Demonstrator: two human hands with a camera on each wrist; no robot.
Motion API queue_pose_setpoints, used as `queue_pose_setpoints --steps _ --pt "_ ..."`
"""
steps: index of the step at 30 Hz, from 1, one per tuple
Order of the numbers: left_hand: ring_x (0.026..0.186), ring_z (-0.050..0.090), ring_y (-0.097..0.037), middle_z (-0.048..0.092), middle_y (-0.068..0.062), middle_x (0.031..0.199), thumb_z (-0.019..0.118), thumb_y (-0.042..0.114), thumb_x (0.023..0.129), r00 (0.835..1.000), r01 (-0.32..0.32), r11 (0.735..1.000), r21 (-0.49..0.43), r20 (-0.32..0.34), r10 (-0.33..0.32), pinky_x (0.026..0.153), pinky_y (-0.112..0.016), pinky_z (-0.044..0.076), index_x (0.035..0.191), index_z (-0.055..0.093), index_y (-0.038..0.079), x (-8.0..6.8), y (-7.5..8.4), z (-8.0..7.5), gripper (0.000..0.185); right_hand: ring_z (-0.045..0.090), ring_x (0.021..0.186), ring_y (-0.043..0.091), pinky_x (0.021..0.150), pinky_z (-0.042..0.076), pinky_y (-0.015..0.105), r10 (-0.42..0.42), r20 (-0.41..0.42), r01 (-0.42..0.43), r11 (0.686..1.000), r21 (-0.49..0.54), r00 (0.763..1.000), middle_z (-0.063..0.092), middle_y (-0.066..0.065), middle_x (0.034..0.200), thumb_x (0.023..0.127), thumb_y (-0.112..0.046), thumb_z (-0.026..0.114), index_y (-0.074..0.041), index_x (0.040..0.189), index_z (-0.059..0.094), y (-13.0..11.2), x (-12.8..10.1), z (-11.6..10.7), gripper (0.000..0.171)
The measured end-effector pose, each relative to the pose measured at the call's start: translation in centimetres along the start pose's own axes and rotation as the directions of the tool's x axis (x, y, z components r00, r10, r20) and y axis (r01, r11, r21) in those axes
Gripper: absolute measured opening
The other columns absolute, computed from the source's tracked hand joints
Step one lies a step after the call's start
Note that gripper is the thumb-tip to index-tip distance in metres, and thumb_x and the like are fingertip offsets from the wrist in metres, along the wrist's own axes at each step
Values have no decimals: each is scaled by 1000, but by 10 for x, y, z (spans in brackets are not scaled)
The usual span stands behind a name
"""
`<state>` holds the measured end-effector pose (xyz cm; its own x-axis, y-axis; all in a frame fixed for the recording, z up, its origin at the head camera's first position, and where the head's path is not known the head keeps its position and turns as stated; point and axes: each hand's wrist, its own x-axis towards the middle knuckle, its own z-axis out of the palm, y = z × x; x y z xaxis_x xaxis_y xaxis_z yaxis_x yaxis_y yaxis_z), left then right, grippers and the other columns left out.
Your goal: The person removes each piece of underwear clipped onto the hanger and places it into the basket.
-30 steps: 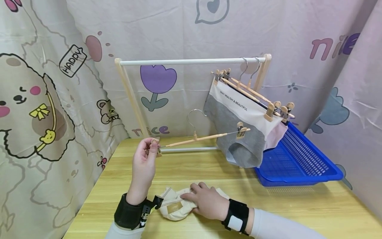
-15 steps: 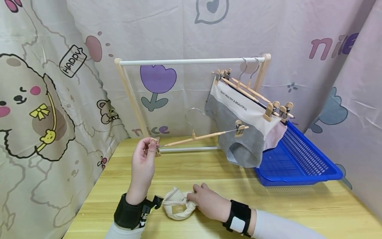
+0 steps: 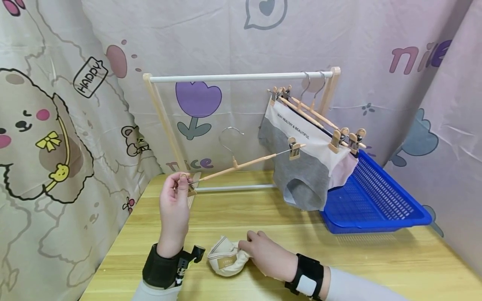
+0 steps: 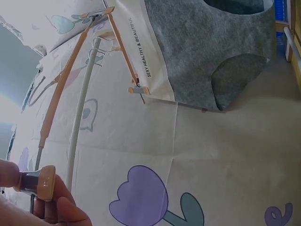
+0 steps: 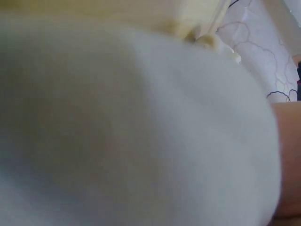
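While pinched at one end clip, clip hanger [image 3: 241, 162] tilted up over bench [image 3: 233, 213], hook free, far clip near hung grey underwear [image 3: 301, 175]: likely held clear for loading. Cream garment [image 3: 226, 261] bunched at bench front edge. Left hand [image 3: 174, 209] nipping clip [image 4: 40, 181] between thumb and fingers. Right hand [image 3: 268, 257] curled on cream garment, gripping its fold. Rack [image 3: 241, 77] and blue basket [image 3: 376, 200] behind.

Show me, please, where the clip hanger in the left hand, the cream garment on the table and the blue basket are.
clip hanger [image 3: 241, 164], head view, middle of its wooden bar.
cream garment [image 3: 226, 262], head view, its folded front.
blue basket [image 3: 380, 196], head view, its mesh floor.
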<state>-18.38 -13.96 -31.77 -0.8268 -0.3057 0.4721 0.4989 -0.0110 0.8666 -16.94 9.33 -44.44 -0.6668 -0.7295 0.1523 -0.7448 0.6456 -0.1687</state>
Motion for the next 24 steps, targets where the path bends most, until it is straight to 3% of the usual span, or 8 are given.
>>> queue_pose_setpoints --steps 13,17,24 --pt "95 58 -10 60 1 101 48 16 110 1000 -5 1000 -10 -12 5 85 -19 48 108 59 3 0 0 -2 17 41 81 10 74 39 23 31 -140 -21 997 72 990 47 -7 92 84 7 77 -19 117 66 2 -4 -18 43" --pt "95 58 -10 60 2 101 48 17 110 1000 0 1000 -13 -16 0 86 -19 49 108 59 4 0 0 -2 17 46 86 9 78 45 25 41 -218 -23 996 84 975 50 -7 95 81 8 79 -19 117 65 5 -5 -21 47" --pt "94 58 -9 59 6 99 48 18 110 1000 -1 1000 -21 -24 1 86 -19 49 110 59 1 1 -1 -2 20 49 84 9 76 46 26 33 -345 -3 996 87 938 52 -5 93 85 8 77 -15 119 65 9 -6 -31 43"
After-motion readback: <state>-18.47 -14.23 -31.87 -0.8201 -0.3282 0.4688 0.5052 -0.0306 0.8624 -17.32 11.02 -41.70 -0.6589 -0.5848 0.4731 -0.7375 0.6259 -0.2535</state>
